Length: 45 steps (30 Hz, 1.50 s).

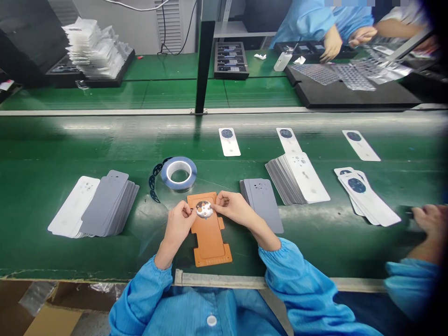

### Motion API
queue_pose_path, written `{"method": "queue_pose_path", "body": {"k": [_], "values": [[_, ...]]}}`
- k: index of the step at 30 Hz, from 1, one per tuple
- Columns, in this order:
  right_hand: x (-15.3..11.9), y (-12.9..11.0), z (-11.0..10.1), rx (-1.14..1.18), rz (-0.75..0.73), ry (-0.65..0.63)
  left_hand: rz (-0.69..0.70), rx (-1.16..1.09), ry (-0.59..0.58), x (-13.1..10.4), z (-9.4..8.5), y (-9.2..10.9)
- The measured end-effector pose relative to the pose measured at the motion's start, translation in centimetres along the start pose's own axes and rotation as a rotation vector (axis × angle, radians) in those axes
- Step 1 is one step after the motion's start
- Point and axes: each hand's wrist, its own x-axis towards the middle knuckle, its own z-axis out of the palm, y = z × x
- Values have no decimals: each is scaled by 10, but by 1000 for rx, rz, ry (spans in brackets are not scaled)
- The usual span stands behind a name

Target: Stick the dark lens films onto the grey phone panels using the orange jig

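A silvery round sticker with several holes [204,209] lies over the upper part of an orange jig [210,238], and the orange shows through its holes. My left hand [180,221] pinches the sticker's left edge between thumb and forefinger. At the opposite edge, my right hand [233,207] has its fingertips closed on the sticker. Whether the sticker touches the jig, I cannot tell. Behind my left hand stands a roll of blue-edged tape [191,175], with a strip of dark round stickers [152,183] curling off its left side.
Stacked grey panels [105,205] lie left, beside white ones [75,205]. More grey panels [264,205] and a fanned white stack [310,179] lie right. White panels with dark discs [373,200] are near another person's hand [430,219]. A black post [205,70] rises behind.
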Motion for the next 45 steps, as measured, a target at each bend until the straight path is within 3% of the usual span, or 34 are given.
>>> {"method": "queue_pose_path", "body": {"k": [4, 10, 13, 15, 17, 20, 22, 30, 35, 41, 43, 45], "values": [[1, -1, 0, -68, -56, -18, 15, 0, 1, -1, -1, 1], [-5, -5, -10, -115, -95, -74, -69, -136, -46, 4, 2, -7], [-15, -1, -37, -203, -84, 79, -97, -167, -53, 6, 3, -8], [-20, 5, -66, -330, -119, 247, -107, -180, -51, 8, 3, -8], [-24, 14, -95, -470, -137, 330, -109, -185, -44, 8, 3, -8], [-24, 30, -127, -607, -40, 270, -105, -180, -31, 6, 3, -7], [-23, 38, -136, -630, 18, 212, -103, -176, -16, 4, 3, -5], [-24, 49, -131, -590, -35, 271, -46, 298, 136, 6, 8, 6], [-29, 45, -137, -454, -64, 398, -62, 334, 128, 7, 7, 14], [-42, 6, -142, 51, -28, 523, -59, 247, 118, 7, 5, 17], [-42, -13, -127, 153, -42, 554, -52, 225, 118, 9, 4, 13], [-40, -30, -101, 218, -48, 506, -42, 195, 98, 10, 3, 9]]}}
